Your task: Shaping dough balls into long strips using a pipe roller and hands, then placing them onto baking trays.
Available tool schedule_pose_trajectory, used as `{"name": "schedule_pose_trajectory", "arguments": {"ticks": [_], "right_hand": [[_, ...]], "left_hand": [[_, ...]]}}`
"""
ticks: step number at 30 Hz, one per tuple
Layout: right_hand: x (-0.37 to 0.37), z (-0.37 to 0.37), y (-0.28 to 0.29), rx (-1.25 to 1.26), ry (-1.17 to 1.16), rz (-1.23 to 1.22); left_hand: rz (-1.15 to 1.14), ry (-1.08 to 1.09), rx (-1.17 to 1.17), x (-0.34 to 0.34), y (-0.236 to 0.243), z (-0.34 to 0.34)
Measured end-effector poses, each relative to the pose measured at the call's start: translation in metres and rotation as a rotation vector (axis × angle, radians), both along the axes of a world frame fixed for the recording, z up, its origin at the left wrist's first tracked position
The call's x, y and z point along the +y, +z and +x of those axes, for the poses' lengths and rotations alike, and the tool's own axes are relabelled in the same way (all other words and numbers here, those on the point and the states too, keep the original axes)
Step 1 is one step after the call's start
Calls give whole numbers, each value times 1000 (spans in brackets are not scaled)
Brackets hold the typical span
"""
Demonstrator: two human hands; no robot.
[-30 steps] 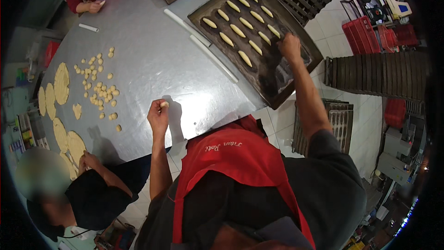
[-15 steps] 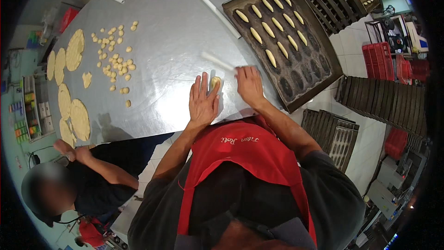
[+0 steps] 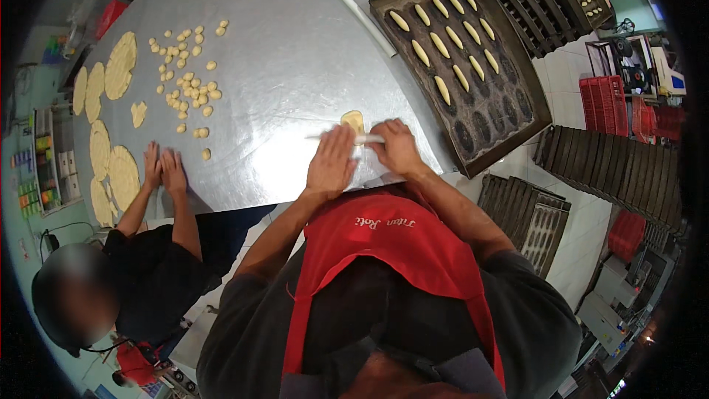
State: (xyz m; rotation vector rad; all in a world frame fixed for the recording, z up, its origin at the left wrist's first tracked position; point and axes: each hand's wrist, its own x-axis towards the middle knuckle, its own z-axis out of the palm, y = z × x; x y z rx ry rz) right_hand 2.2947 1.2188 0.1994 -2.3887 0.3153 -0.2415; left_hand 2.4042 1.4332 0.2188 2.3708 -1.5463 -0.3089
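One small flattened pale dough oval point(image 3: 353, 121)

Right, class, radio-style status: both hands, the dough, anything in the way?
Left hand and right hand both pressing a thin white rolling pin. Flattened dough piece under it on the steel table. Baking tray close on the right, not touching.

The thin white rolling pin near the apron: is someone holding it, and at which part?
Both hands, left hand and right hand, rest on the rolling pin along its middle, over a flattened dough piece. A closed grip cannot be told.
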Motion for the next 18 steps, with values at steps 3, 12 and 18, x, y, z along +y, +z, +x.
{"name": "schedule_pose_trajectory", "arguments": {"ticks": [3,12,18], "right_hand": [[-21,34,1,-17,-294,17],[28,3,16,-186,133,-443],[29,72,35,91,50,-290]], "left_hand": [[-130,-65,110,0,-7,-15],[-234,172,143,-7,-13,-11],[-235,82,171,7,11,-3]]}}
